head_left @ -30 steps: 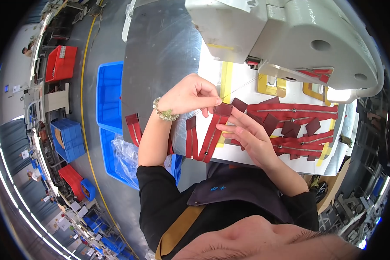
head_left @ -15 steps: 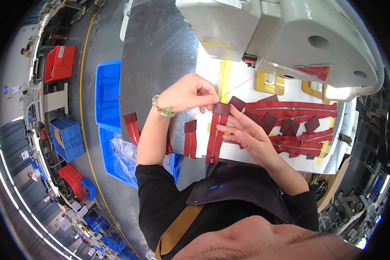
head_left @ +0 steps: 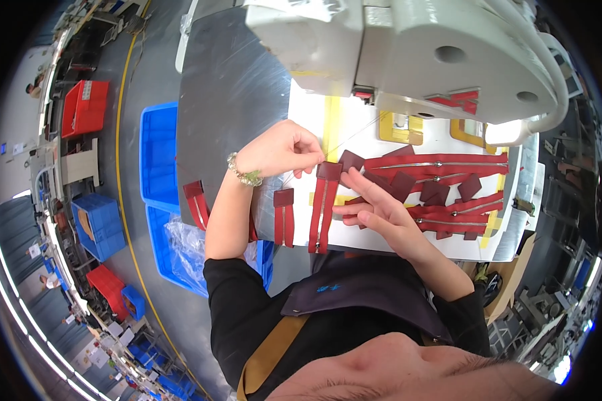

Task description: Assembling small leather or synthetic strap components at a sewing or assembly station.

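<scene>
Red cloth edges a zipper [head_left: 323, 210] that runs upright from a dark red tab [head_left: 328, 172] at its top down to the near edge of the surface [head_left: 231, 87]. The left hand [head_left: 279, 150] has its thumb and fingertip pinched together at the tab's upper left corner; whether they grip the tab or a thin thread there, I cannot tell. A bracelet [head_left: 243, 172] circles that wrist. The right hand [head_left: 384, 212] is loosely spread, fingertips just beside the zipper's right edge, gripping nothing visible. A shorter zipper [head_left: 283, 224] with its own tab lies to the left, and another [head_left: 195, 202] lies beyond the left forearm. Right of the hands, more red zippers [head_left: 441, 164] are strewn with dark red squares [head_left: 436, 194]. A pale machine [head_left: 448, 83] stands over the far side, near two yellow frames [head_left: 382, 128]. Left of the surface, blue bins [head_left: 159, 150] stand on the floor, one holding clear plastic [head_left: 184, 250].
</scene>
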Motion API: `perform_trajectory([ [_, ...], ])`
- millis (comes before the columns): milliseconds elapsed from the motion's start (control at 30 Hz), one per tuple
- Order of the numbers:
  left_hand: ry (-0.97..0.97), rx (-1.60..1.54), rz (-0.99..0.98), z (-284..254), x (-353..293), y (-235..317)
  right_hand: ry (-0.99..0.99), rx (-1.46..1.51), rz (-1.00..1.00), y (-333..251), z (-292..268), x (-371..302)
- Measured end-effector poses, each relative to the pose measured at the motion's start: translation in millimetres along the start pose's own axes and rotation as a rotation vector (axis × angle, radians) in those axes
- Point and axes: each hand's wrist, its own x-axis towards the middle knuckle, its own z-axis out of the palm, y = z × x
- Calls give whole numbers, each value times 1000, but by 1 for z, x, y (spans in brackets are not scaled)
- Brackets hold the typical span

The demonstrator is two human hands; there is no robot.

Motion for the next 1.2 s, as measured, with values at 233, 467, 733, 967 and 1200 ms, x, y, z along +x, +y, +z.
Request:
perform_trajectory([
  [233, 33, 120, -18, 2, 0, -2, -16, -311, 64, -10, -12, -20],
  [467, 217, 585, 115, 8, -5, 13, 4, -540, 37, -13, -11, -40],
  [733, 359, 709, 110, 34, -12, 26, -67, -620, -19, 4, -11, -49],
  [967, 477, 999, 230, 57, -25, 53, -13, -629, -49, -4, -16, -54],
  [1200, 176, 897, 478, 96, 16, 36, -164, -757, 21, -14, -10, -51],
])
